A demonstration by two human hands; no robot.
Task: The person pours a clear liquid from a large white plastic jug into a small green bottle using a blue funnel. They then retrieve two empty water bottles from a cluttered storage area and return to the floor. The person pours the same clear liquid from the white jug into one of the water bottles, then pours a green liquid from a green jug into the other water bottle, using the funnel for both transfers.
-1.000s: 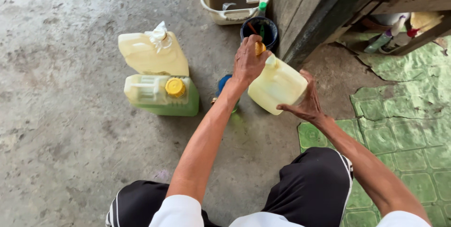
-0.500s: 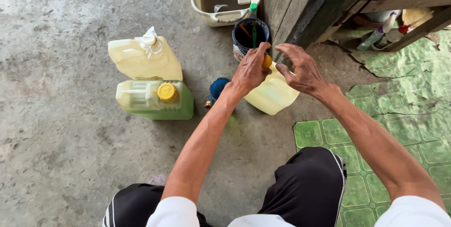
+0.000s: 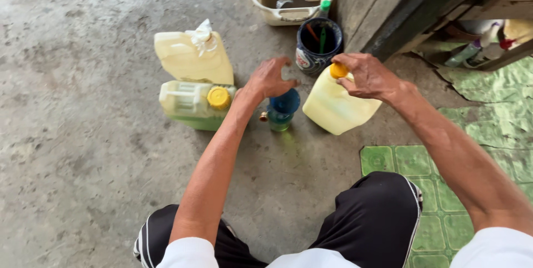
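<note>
At centre right of the frame, the right hand (image 3: 369, 76) pinches the yellow cap (image 3: 338, 70) atop a pale yellow jug (image 3: 336, 107) standing on the concrete floor (image 3: 72, 135); the left hand (image 3: 270, 77) hovers, fingers loosely curled and empty, above a blue funnel (image 3: 284, 104).

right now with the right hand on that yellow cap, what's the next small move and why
Probably keep turning the yellow cap with the right hand, whose fingers pinch it atop the pale yellow jug. The left hand hovers open above the blue funnel in a green bottle, touching neither, so steadying the jug's shoulder first seems wise.
</note>
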